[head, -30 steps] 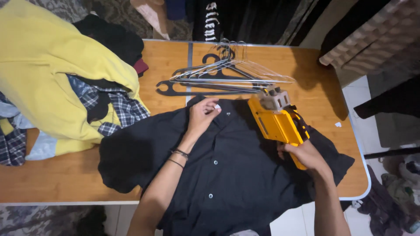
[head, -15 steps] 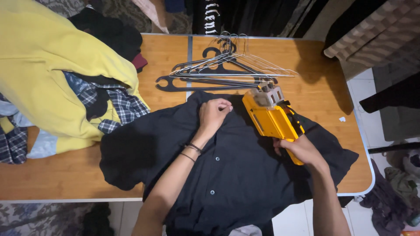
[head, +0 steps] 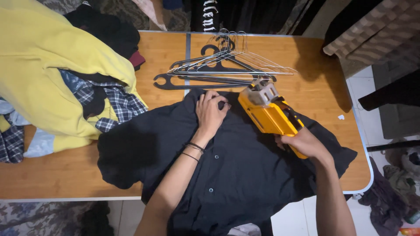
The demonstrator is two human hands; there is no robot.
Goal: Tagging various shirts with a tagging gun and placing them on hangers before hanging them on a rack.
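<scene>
A black shirt (head: pixel 227 170) lies spread across the near middle of the table (head: pixel 52 175). The left hand (head: pixel 211 112) presses on its collar, fingers curled. The right hand (head: pixel 304 142) is closed around a yellow handheld steamer (head: pixel 270 114), just near the hangers (head: pixel 223 67).

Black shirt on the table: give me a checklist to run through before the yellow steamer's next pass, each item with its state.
1. Black shirt spread flat on the wooden table: not ok; folds show, and its hem hangs over the near edge.
2. Left hand pinning the collar area: ok.
3. Right hand gripping the yellow handheld steamer: ok.
4. Steamer head resting on the fabric: cannot tell; it lies near the shirt's top edge.
5. Hangers clear of the shirt: ok, though close beyond the collar.
6. Pile of clothes off the shirt: cannot tell; the plaid piece meets the left sleeve.
</scene>
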